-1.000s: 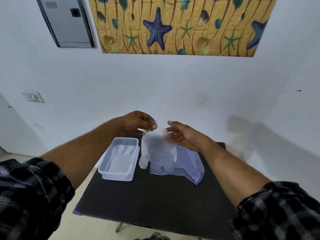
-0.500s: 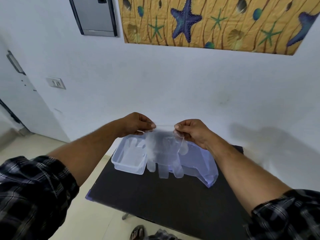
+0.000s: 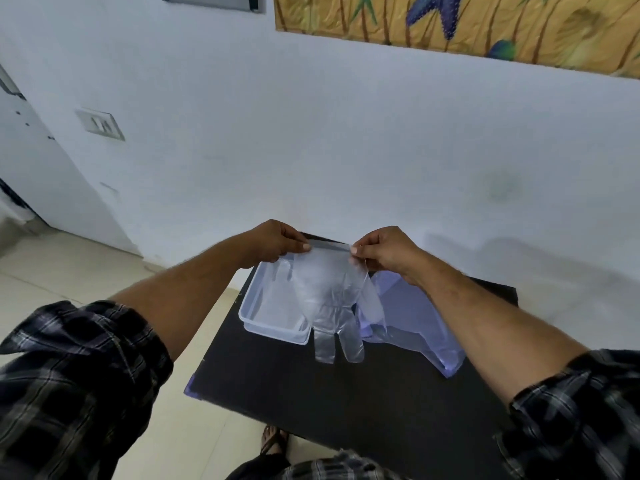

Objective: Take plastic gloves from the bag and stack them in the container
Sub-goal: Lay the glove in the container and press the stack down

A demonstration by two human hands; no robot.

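A clear plastic glove (image 3: 329, 299) hangs stretched between both hands, cuff up and fingers pointing down toward me. My left hand (image 3: 277, 241) pinches the cuff's left corner and my right hand (image 3: 388, 251) pinches its right corner. The glove hangs partly over the right side of a clear rectangular plastic container (image 3: 256, 306) on the dark table (image 3: 346, 403); flat gloves lie inside it. A translucent bluish plastic bag (image 3: 419, 323) lies flat on the table to the right of the container, partly behind my right forearm.
The small table stands against a white wall (image 3: 346, 150). Tiled floor (image 3: 86, 271) lies to the left, and a sandalled foot (image 3: 273, 439) shows under the table's front edge. A wall switch (image 3: 100, 123) is at the upper left.
My right hand has closed on the glove's cuff, and both hands now hold it spread wide. The glove has shifted left, over the container. The camera has tilted down and left.
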